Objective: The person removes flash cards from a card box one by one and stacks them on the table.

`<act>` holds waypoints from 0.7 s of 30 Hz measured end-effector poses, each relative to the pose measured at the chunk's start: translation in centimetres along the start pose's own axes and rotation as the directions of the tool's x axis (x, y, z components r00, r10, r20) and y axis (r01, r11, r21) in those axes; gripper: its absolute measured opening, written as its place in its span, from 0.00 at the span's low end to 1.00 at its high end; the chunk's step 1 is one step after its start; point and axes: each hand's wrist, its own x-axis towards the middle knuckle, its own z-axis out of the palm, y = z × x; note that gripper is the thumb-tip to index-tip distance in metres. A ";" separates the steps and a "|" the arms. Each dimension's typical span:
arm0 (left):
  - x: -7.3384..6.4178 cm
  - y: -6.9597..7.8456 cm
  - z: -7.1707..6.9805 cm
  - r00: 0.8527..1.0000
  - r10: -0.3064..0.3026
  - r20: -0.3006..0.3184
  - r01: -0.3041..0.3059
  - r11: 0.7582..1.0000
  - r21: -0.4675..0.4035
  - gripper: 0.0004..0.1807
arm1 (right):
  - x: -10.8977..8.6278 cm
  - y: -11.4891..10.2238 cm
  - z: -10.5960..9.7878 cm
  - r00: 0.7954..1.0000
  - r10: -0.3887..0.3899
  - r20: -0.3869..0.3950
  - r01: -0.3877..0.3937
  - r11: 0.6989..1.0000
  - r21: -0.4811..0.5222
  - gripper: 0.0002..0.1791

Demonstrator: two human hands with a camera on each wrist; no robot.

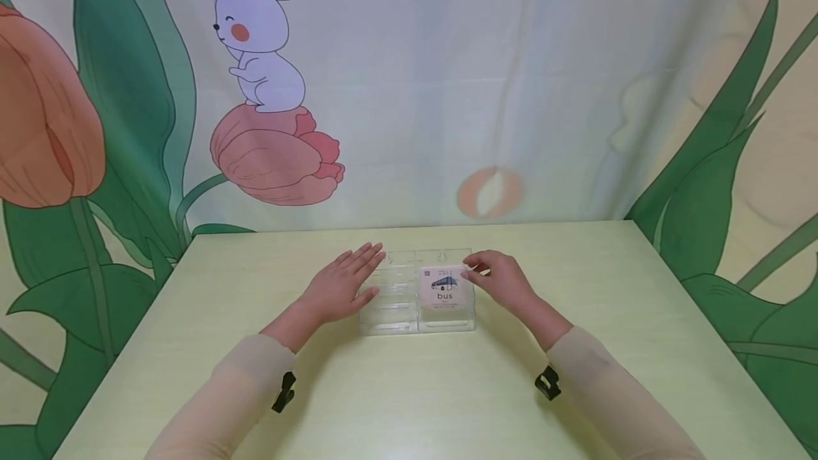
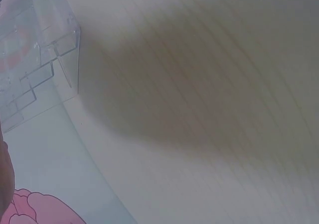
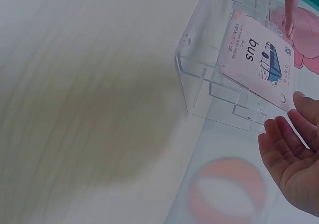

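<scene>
A clear plastic rack (image 1: 388, 318) with stepped tiers and two columns stands on the table. In its right column is a white card (image 1: 442, 288) printed with a bus picture and the word "bus". My right hand (image 1: 501, 279) pinches the card's upper right corner between thumb and index finger; the right wrist view shows the other fingers (image 3: 281, 144) loosely bent beside the rack. My left hand (image 1: 345, 286) lies along the rack's left side with its fingers straight. Only a sliver of the left hand (image 2: 6, 179) shows at the left wrist view's edge.
The pale wood-grain table (image 1: 409, 389) ends at a printed curtain (image 1: 409, 91) with a rabbit and tulips. Both sleeves carry a small black clip (image 1: 547, 383) near the wrist. The rack's left column shows bare tiers.
</scene>
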 end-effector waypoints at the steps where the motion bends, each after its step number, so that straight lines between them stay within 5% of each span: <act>1: 0.0 0.0 0.0 1.000 -0.001 0.002 0.001 1.000 -0.003 0.37 | 0.0 0.0 0.0 1.000 -0.001 0.000 0.001 1.000 0.001 0.16; 21: -0.1 0.1 -0.1 1.000 -0.012 -0.002 0.012 1.000 -0.011 0.37 | 0.6 -0.3 0.1 1.000 0.011 0.011 -0.011 1.000 -0.016 0.11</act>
